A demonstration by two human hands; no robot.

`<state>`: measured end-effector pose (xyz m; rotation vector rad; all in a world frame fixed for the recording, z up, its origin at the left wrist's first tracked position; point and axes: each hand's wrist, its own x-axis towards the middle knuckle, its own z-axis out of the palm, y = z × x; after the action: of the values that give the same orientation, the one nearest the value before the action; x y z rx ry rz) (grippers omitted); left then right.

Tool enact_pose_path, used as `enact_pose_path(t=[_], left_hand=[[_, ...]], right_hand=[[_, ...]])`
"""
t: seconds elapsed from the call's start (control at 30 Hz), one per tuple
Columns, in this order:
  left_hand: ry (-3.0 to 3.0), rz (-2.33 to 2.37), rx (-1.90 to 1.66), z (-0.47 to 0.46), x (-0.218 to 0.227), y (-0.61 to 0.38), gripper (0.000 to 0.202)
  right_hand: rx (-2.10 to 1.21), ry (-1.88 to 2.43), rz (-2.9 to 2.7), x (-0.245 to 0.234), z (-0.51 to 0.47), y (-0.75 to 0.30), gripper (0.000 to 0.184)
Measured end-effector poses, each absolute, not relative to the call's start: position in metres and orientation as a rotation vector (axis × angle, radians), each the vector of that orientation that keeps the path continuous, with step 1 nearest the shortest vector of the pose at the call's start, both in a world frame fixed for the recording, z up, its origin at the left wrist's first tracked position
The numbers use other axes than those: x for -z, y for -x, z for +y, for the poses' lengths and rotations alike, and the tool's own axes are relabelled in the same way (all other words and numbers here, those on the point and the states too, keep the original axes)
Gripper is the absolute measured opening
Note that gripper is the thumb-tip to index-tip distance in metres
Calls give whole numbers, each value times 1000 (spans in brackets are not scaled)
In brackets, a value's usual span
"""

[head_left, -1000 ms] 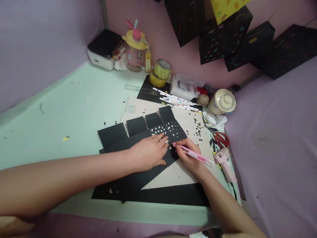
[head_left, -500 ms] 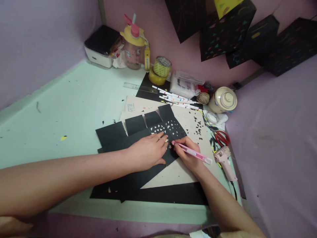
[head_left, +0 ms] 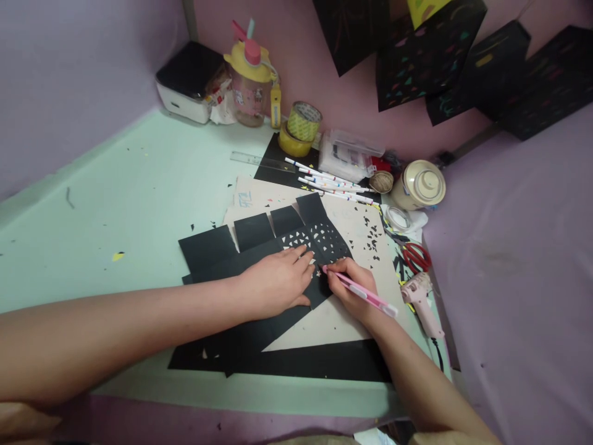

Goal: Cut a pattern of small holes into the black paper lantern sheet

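My left hand (head_left: 278, 281) lies flat with its fingers spread on a sheet of black card (head_left: 250, 262), pressing it down. The card has flaps along its far edge and small cut-out shapes near its right end. My right hand (head_left: 354, 287) grips a pink craft knife (head_left: 361, 290), its tip at the card just right of my left fingertips. Beneath the card lies a pale board (head_left: 301, 337), with small black scraps (head_left: 370, 238) scattered on its right side.
Beyond the card are several white sticks (head_left: 331, 182), a clear ruler (head_left: 245, 158), tape rolls (head_left: 303, 123) and a plastic box (head_left: 347, 154). On the right lie red-handled scissors (head_left: 416, 256) and a glue gun (head_left: 422, 303). A lidded jar (head_left: 419, 184) and drink bottle (head_left: 250, 86) stand behind. Black paper boxes (head_left: 426, 55) hang above.
My right hand with the craft knife has shifted very slightly right. The left hand and the card stay in place, while the view has tilted a little.
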<state>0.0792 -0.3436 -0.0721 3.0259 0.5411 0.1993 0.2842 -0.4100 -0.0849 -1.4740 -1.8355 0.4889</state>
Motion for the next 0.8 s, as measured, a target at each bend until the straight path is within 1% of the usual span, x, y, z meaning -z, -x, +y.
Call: enact_pose_path(t=[0.23,0.43,0.5,0.67,0.8], left_hand=[[-3024,482,-215,-336,73,-77,61],[-2998,374,-260,-322,73,-76,66],[-3004,397,-286,-323,74,-78,64],[-3004,512,-483,-335,84,-83,47],[-2987,537,-555,-338,89,-83,45]], right_hand=[[-477,1418,-2089,77,-405,-291,6],[-466,1361,-2140,74,-399,-295,8],[-461,1338,-2133,77,-400,-296,10],[-439,1278,-2134,82,-401,-296,18],[-411,1201,-2164,82,-399,-296,23]])
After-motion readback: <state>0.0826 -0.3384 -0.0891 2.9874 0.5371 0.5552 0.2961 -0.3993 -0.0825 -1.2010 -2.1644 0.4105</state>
